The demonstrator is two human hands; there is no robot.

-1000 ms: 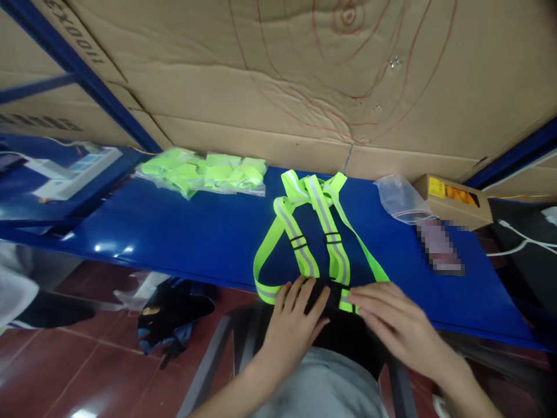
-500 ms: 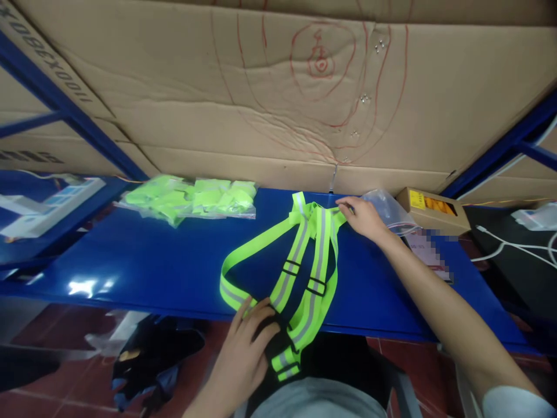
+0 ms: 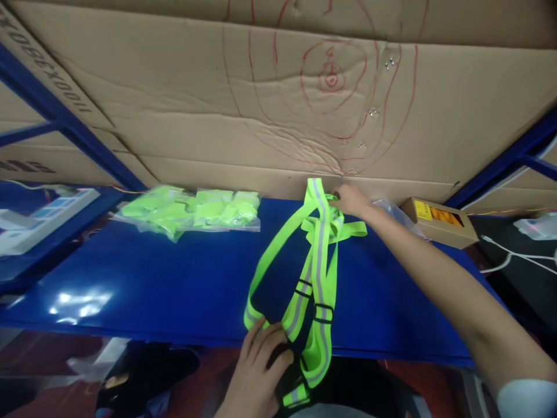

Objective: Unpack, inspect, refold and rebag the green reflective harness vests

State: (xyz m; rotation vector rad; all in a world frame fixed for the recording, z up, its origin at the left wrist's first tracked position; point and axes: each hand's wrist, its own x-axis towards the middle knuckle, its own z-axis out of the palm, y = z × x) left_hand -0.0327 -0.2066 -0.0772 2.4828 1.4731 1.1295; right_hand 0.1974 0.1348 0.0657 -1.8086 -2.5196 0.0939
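Note:
A neon-yellow reflective strap harness (image 3: 321, 249) with grey stripes and black sliders lies over the blue table, its lower end hanging past the front edge. At that near end my left hand (image 3: 263, 363) is closed on the straps, fingers curled over them. My right hand (image 3: 351, 200) pinches the far end of the harness close to the cardboard wall. There a loop of strap stands raised, and a short loose end points to the right. The tips of my right fingers are partly hidden behind the webbing.
Clear bags of folded neon straps (image 3: 187, 209) lie at the back left of the blue table (image 3: 165, 278). At the back right are a clear plastic bag (image 3: 398, 216) and an open-windowed carton (image 3: 439, 220). A marked cardboard sheet (image 3: 183, 87) forms the back wall; white cables (image 3: 517, 255) run at right.
My right hand has lifted the far end of the harness, so a strap loop now stands up there. The view has shifted slightly. My left hand keeps its hold on the near end.

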